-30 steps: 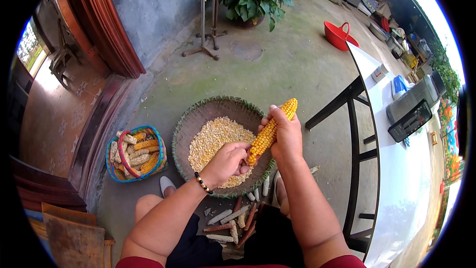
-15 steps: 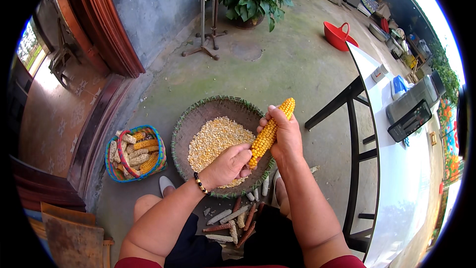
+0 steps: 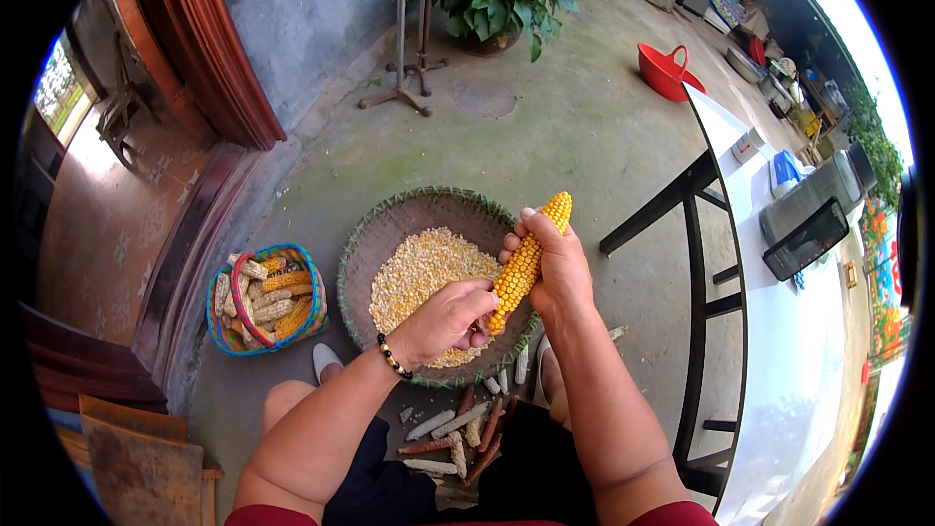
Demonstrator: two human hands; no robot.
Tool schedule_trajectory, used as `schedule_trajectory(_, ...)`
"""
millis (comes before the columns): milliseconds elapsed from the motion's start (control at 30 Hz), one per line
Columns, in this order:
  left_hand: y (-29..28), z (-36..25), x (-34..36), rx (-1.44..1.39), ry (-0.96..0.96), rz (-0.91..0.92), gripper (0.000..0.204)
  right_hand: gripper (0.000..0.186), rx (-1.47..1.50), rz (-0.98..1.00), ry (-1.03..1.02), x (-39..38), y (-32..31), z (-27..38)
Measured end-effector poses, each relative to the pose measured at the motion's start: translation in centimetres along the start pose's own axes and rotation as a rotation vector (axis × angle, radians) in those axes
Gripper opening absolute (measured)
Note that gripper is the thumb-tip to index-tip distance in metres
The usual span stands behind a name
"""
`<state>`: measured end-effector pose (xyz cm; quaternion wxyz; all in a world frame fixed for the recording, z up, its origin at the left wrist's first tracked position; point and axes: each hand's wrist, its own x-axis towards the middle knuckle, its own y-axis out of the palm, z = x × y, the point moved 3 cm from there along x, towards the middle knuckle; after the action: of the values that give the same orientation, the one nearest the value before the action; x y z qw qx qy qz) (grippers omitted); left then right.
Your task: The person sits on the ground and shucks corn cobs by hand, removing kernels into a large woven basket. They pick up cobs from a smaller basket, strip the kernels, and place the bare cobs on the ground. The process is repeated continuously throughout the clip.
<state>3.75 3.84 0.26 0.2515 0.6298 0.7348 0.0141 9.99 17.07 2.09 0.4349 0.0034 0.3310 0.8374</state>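
Note:
A yellow ear of corn (image 3: 522,268) slants over the right side of a round woven basket (image 3: 362,263) with a green-bound rim. My right hand (image 3: 559,263) is wrapped around its upper half, thumb lying along the kernels. At the lower end my left hand (image 3: 450,319), with a beaded bracelet at the wrist, closes its fingers on the ear; the fingertips are partly hidden. Loose pale and yellow kernels (image 3: 429,268) cover the basket's bottom. Bare cobs (image 3: 458,429), whitish and reddish, lie on the ground between my feet.
On the left stands a small colourful woven basket (image 3: 319,323) of unshelled ears. A white table (image 3: 779,360) with dark legs runs along the right, bearing a phone (image 3: 806,239) and a clear container. Farther off are a red basket (image 3: 664,73), a metal stand and a potted plant (image 3: 502,0).
The ear of corn and my right hand have shifted slightly left. My left thumb sits a little differently against the lower end. Both hands keep their hold.

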Motion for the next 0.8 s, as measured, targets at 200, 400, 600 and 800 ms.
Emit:
schedule_trajectory(200, 0.0, 0.5, 0.0, 0.092, 0.035, -0.021, 0.025, 0.016, -0.056, -0.003, -0.027, 0.0, 0.0, -0.3)
schedule_trajectory(400, -0.1, 0.1, 0.0, -0.123, 0.018, -0.052, 0.025, 0.016, 0.009, -0.063, -0.027, 0.4, -0.4, -0.2)
schedule_trajectory(600, 0.0, -0.4, -0.4, 0.006, -0.057, -0.032, 0.021, 0.013, -0.012, -0.040, -0.072, 0.4, -0.4, -0.1)
schedule_trajectory(800, 0.2, -0.1, -0.3, -0.087, -0.017, -0.056, 0.023, 0.021, -0.175, 0.048, -0.162, -0.2, 0.6, 0.2)
